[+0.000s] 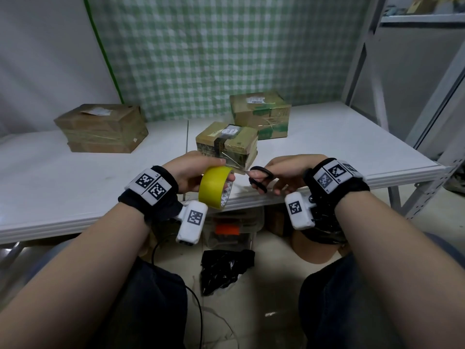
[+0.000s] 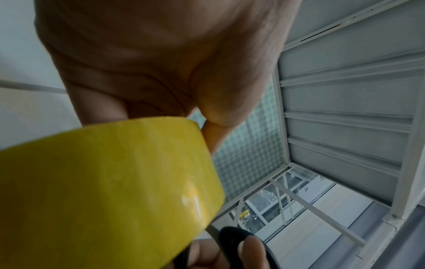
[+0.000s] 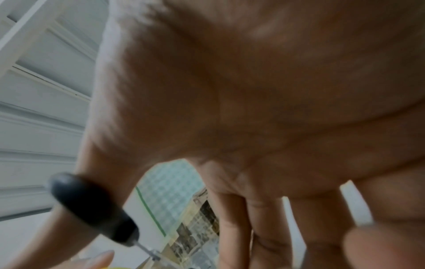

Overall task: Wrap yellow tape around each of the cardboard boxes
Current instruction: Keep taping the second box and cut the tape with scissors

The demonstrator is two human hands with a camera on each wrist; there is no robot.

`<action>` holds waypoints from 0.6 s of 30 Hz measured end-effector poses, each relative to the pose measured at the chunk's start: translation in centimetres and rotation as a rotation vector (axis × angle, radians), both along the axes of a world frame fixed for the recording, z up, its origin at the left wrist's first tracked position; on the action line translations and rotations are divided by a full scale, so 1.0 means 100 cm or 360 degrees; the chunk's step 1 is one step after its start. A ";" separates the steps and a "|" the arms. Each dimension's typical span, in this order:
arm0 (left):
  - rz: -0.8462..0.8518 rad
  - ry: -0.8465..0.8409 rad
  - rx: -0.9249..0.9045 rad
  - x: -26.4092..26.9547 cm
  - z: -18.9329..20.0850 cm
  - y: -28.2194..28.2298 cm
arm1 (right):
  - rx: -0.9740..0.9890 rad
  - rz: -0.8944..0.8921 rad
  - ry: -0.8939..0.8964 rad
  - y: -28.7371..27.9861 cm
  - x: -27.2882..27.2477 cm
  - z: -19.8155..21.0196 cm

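My left hand [image 1: 198, 172] grips a yellow tape roll [image 1: 215, 186] at the table's front edge; the roll [image 2: 103, 182] fills the left wrist view. A thin strip of tape runs from the roll to the small cardboard box [image 1: 227, 143] just behind my hands. My right hand [image 1: 279, 172] holds black-handled scissors [image 1: 260, 178], fingers through the loops, blades pointing left at the strip. One scissor handle [image 3: 92, 207] shows in the right wrist view. Two more cardboard boxes sit on the table: one at the back right [image 1: 260, 114], one at the far left [image 1: 102, 128].
The white table [image 1: 75, 177] stands before a green checked curtain [image 1: 214, 51]. Grey metal shelving [image 1: 412, 84] rises at the right. Under the table lie a black bag [image 1: 224, 270], a clear bin with an orange item [image 1: 227, 229] and a black cable [image 1: 196, 301].
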State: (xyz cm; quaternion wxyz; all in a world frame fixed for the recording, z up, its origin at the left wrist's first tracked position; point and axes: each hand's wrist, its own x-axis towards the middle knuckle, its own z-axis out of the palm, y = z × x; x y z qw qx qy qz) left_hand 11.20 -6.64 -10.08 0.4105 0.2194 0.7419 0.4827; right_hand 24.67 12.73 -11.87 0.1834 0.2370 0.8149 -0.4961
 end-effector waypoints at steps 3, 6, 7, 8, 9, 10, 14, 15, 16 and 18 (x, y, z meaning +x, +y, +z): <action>0.0014 -0.0008 0.0011 0.000 0.001 -0.001 | -0.0027 0.0016 0.0006 -0.005 -0.009 0.001; 0.0029 -0.0014 0.0019 -0.001 0.001 -0.001 | -0.0040 0.0014 0.0028 -0.007 -0.013 -0.001; 0.0039 -0.0017 0.0024 -0.001 0.001 -0.002 | -0.0052 -0.0008 0.0057 -0.006 -0.013 -0.002; 0.0043 -0.0017 0.0030 -0.002 0.001 -0.002 | -0.0047 -0.0045 0.0095 -0.005 -0.014 -0.003; 0.0046 -0.0016 0.0032 -0.003 0.001 -0.003 | -0.0028 -0.0087 0.0138 -0.003 -0.014 -0.004; 0.0053 -0.0013 0.0029 -0.004 0.001 -0.003 | 0.0003 -0.0124 0.0175 -0.002 -0.015 -0.006; 0.0079 -0.0014 -0.0002 -0.006 0.000 -0.004 | 0.0008 -0.0191 0.0258 -0.004 -0.017 -0.010; 0.0079 -0.0011 -0.0006 -0.006 0.002 -0.005 | 0.0034 -0.0188 0.0265 -0.004 -0.018 -0.011; 0.0065 -0.0010 -0.0011 -0.005 0.003 -0.005 | 0.0112 -0.0178 0.0256 -0.004 -0.018 -0.011; 0.0028 0.0008 -0.0034 -0.005 0.005 -0.006 | 0.0403 -0.0074 0.0211 -0.005 -0.017 -0.009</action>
